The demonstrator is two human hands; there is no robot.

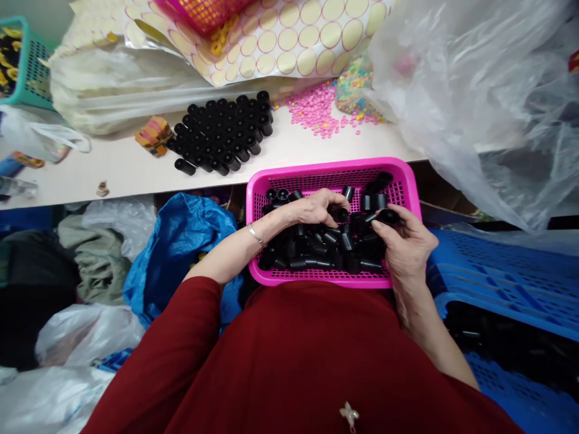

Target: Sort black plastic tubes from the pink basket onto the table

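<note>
A pink plastic basket (pixel 332 169) rests on my lap, holding several loose black plastic caps (pixel 325 250). My left hand (pixel 312 210) reaches into the basket with fingers curled over one black cap (pixel 340 214). My right hand (pixel 406 244) sits at the basket's right side, fingers pinched on another black cap (pixel 388 217). A silver bracelet (pixel 254 232) circles my left wrist. On the white table (pixel 136 169) beyond the basket, a tight group of upright black caps (pixel 224 129) stands in rows.
Pink beads (pixel 316 111) lie scattered on the table behind the basket. A sheet of round stickers (pixel 280 36) and clear plastic bags (pixel 474 96) crowd the back and right. A blue bag (pixel 181 241) sits left of my lap, blue crates (pixel 511 283) right, a teal basket (pixel 22 60) far left.
</note>
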